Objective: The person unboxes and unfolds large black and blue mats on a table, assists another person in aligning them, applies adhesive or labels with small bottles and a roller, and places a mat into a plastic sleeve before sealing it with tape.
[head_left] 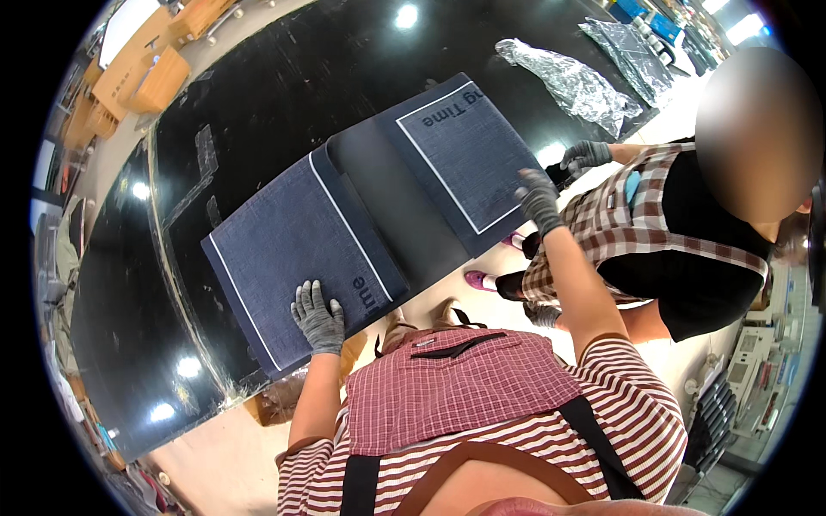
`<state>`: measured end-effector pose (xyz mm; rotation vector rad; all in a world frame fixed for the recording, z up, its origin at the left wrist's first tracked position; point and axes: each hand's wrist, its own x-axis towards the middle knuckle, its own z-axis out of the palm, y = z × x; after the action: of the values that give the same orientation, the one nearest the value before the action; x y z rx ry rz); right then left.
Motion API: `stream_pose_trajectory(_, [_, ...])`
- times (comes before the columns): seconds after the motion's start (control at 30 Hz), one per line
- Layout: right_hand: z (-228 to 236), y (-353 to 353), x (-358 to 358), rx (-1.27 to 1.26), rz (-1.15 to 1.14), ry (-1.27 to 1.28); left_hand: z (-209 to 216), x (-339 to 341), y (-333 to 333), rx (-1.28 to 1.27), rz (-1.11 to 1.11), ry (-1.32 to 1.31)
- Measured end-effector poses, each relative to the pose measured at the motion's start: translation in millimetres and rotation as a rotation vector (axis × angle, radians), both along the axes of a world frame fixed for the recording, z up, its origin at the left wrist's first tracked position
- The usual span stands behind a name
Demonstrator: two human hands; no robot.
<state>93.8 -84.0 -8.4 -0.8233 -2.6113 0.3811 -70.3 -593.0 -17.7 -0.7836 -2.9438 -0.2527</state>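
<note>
Black and shiny, the big table [258, 112] fills most of the view, and ceiling lights show in it as bright spots. On it lies a wide dark blue cloth cover [379, 215] with thin white lines, spread out flat like an open book, with a plain dark strip down its middle. It lies near the table's front edge, right in front of the person.

The left hand [318, 318], in a grey glove, lies flat with its fingers spread on the near left corner of the cover. It presses down and grips nothing. The right hand [539, 199], also gloved, rests on the right edge of the cover; I cannot tell if it pinches the edge or just touches it.

The far part of the table is bare, with lots of room. Two crinkly silver plastic sheets [572, 82] lie far off at the back right. Cardboard boxes [138, 73] sit at the top left, past the table.

Another person stands close on the right, and their gloved hand [587, 155] is just beside the cover's right corner, holding something small and dark that is hard to make out. The room's edges look bent and blurry.
</note>
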Motion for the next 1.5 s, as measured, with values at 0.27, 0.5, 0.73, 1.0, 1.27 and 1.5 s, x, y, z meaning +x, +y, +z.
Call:
stream_pose_trajectory(0.27, [24.2,52.5,16.0,-0.325,-0.477,-0.412,22.0,16.5,-1.3,0.015,-0.339,-0.004])
stream_pose_trajectory(0.5, [126.4,-16.2,-34.0,-0.661,-0.235,-0.234,2.5,35.1,-6.5,0.005,-0.374,-0.134])
stream_pose_trajectory(0.73, [222.7,-178.9,-106.4,-0.937,0.412,0.141,3.4,13.4,-26.9,0.59,-0.23,-0.534])
stream_pose_trajectory(1.0, [165.0,-395.0,-168.7,-1.038,1.133,-0.278,110.4,-75.1,-91.2,1.789,0.611,-1.306])
stream_pose_trajectory(1.27, [44.1,-298.6,-135.3,-0.805,0.503,-0.176,14.9,-94.7,-171.0,1.126,0.82,-1.005])
stream_pose_trajectory(1.5, [26.3,-272.1,-123.7,-0.665,0.216,-0.46,25.2,-75.9,-194.2,0.846,0.723,-0.913])
